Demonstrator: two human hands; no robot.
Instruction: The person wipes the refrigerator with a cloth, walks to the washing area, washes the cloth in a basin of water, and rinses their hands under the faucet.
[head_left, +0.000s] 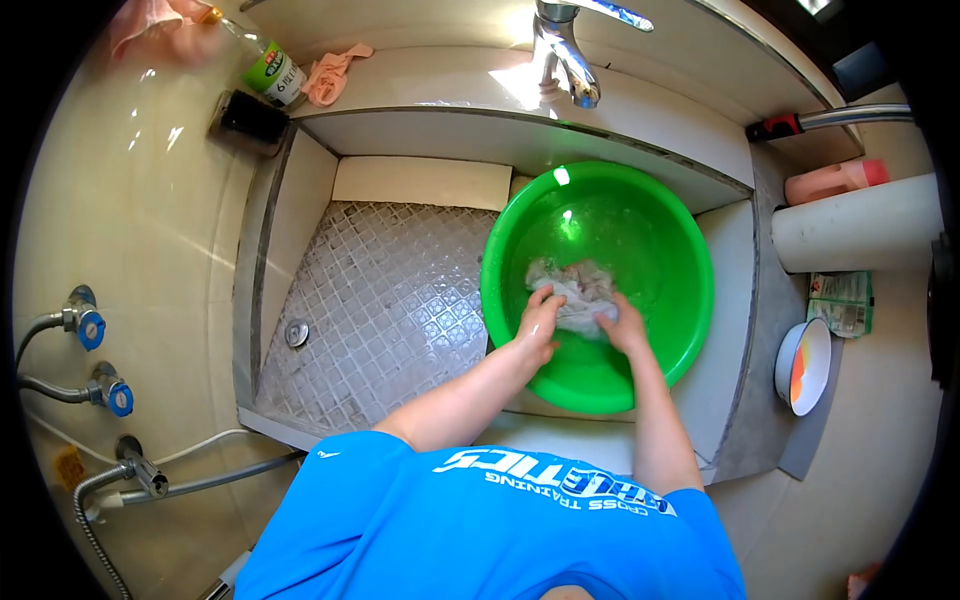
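tiled sink point(380, 270), green basin point(698, 290), left hand point(538, 325) and right hand point(627, 328), fingers point(541, 297) holding pale cloth point(580, 303), blue shirt point(400, 530) reading "cross training"

Bright blue shirt point(430, 535), short sleeves point(335, 485), white lettering point(565, 478)

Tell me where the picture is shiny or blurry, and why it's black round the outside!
Head view: bright glare beside the tap, a white glint on the green tub's rim; head view: the pink cloth at top left is blurry, while the left hand and right hand look clearer; head view: dark edges and bendy sink sides, probably from a wide lens.
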